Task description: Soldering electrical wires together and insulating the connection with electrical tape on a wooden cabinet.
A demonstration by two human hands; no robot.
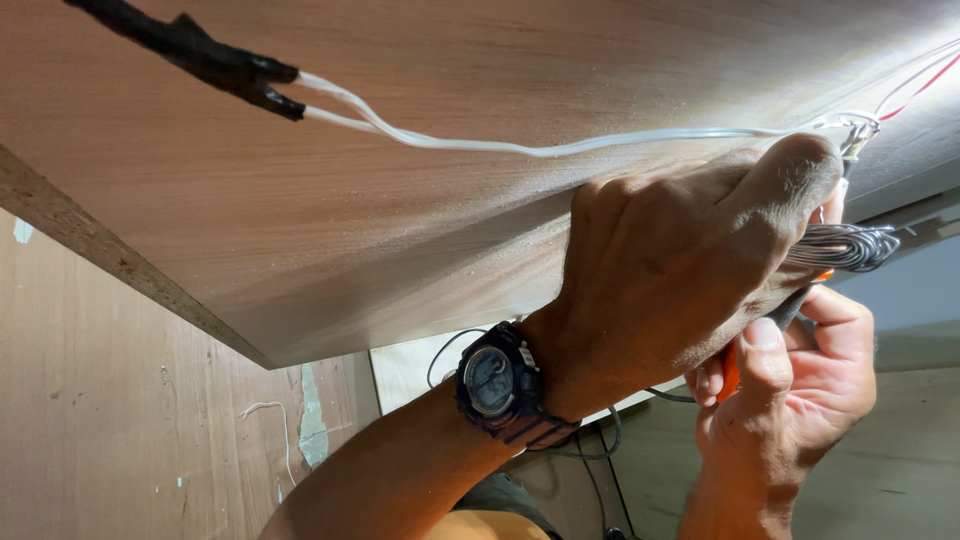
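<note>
I look up at the underside of a brown wooden board (330, 230). My left hand (680, 260), with a dark digital watch (495, 380) on its wrist, is closed near the board and holds a bundle of thin grey wire (850, 247). Just below it my right hand (790, 390) grips an orange-handled tool (730, 372), most of it hidden by the fingers. A pair of white wires (520, 146) runs along the board from a black-taped joint (215, 60) to a bare twisted end (858, 128) by my left thumb. A red wire (920, 88) leaves toward the upper right.
A brown panel wall (110, 400) with a loose white wire (270, 415) stands at the lower left. Dark cables (600, 440) hang behind my left wrist. A bright light glares at the top right, above a pale ledge (915, 215).
</note>
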